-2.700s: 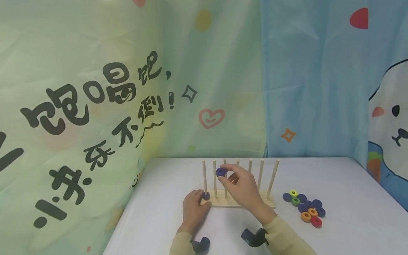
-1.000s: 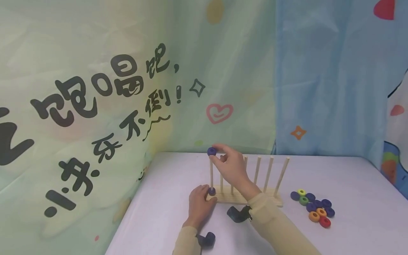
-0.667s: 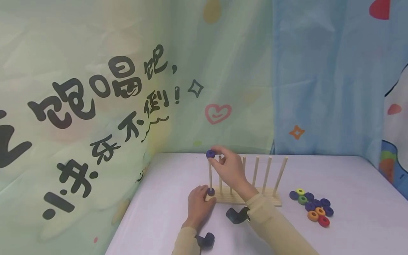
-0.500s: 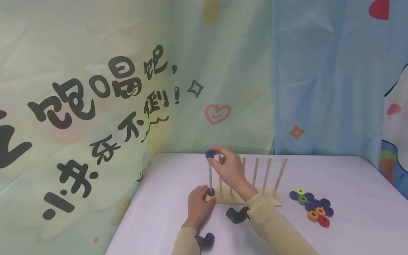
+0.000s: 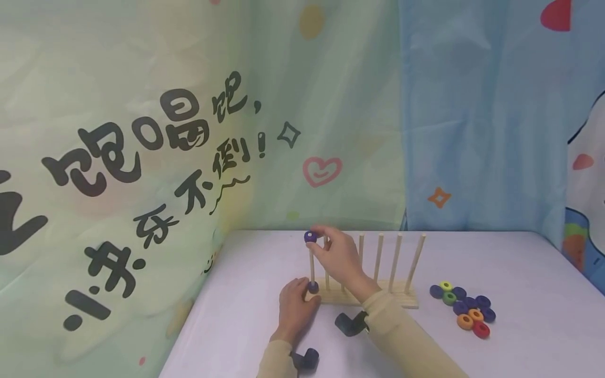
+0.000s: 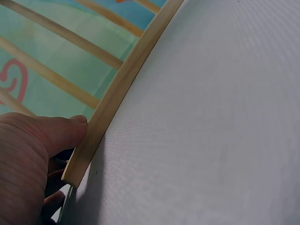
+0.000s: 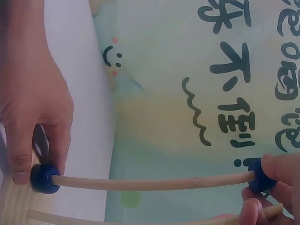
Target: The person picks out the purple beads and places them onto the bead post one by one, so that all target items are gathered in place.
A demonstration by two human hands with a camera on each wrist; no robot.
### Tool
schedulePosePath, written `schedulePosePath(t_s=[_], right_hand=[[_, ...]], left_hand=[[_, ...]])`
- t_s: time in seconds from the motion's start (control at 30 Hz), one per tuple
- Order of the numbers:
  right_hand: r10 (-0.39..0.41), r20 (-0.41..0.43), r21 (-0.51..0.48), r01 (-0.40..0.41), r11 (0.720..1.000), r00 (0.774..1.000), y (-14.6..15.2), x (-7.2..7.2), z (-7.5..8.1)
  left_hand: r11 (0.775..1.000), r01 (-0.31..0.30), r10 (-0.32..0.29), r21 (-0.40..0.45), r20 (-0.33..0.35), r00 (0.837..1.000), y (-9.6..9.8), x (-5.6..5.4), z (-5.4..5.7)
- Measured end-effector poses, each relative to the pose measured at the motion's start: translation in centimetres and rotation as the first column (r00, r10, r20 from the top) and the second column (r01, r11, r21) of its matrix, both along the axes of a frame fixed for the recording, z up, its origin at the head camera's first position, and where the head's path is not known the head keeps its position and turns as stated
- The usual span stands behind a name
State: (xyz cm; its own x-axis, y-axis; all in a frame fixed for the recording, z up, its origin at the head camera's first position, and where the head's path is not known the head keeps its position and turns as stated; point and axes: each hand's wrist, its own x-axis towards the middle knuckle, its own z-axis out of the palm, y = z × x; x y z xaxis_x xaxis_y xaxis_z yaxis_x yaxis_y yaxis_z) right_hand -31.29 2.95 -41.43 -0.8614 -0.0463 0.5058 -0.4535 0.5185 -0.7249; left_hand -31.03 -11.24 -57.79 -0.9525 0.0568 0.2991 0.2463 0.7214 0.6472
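Note:
My right hand pinches a dark blue ring between thumb and fingers at the top of the leftmost peg. The peg's pale tip shows in the ring's hole. At the foot of that same peg sits another dark blue ring. My left hand grips the left end of the wooden peg rack, its thumb along the front edge, as the left wrist view shows. The rack's other upright pegs bear no rings that I can see; my right hand covers part of some.
Right of the rack, a loose cluster of rings lies on the white table: several dark blue, two orange, a red ring, a green ring and a yellow ring. Printed curtains hang behind. Each wrist wears a black camera mount.
My right hand has carried the blue ring leftward and up to the leftmost peg's top, then slightly down onto its tip. The left hand keeps its grip on the rack. The head view has shifted slightly.

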Motion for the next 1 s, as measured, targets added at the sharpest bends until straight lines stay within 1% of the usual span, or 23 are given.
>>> schedulePosePath(t_s=[0.13,0.3,0.47,0.53,0.77,0.87,1.0], right_hand=[[0.002,-0.001,0.007,-0.002,1.0,1.0,0.0,0.1,-0.2],[0.003,-0.016,0.005,-0.003,1.0,1.0,0.0,0.2,-0.4],[0.012,-0.038,-0.018,-0.012,1.0,0.999,0.1,0.4,-0.6],[0.016,-0.05,-0.024,-0.018,1.0,0.999,0.3,0.5,-0.5],[0.012,-0.082,-0.077,-0.018,0.997,0.997,1.2,0.9,0.4],[0.009,-0.109,-0.082,-0.018,0.996,0.994,1.6,1.2,0.5],[0.016,-0.175,-0.094,-0.033,0.995,0.984,2.1,1.7,0.0]], left_hand=[[1.0,-0.003,0.003,0.0,-0.017,1.0,0.0,0.3,0.2],[1.0,-0.007,0.007,-0.007,-0.048,0.999,0.0,0.1,0.0],[1.0,-0.009,0.009,0.005,-0.041,0.999,0.0,0.0,0.0],[1.0,-0.01,0.01,0.005,-0.035,0.999,0.0,0.0,0.0],[1.0,-0.006,0.006,-0.003,-0.067,0.998,0.1,0.1,0.0],[1.0,-0.001,0.001,0.001,-0.072,0.997,0.1,0.1,0.1],[1.0,-0.003,0.003,0.001,-0.066,0.998,0.1,0.2,0.0]])
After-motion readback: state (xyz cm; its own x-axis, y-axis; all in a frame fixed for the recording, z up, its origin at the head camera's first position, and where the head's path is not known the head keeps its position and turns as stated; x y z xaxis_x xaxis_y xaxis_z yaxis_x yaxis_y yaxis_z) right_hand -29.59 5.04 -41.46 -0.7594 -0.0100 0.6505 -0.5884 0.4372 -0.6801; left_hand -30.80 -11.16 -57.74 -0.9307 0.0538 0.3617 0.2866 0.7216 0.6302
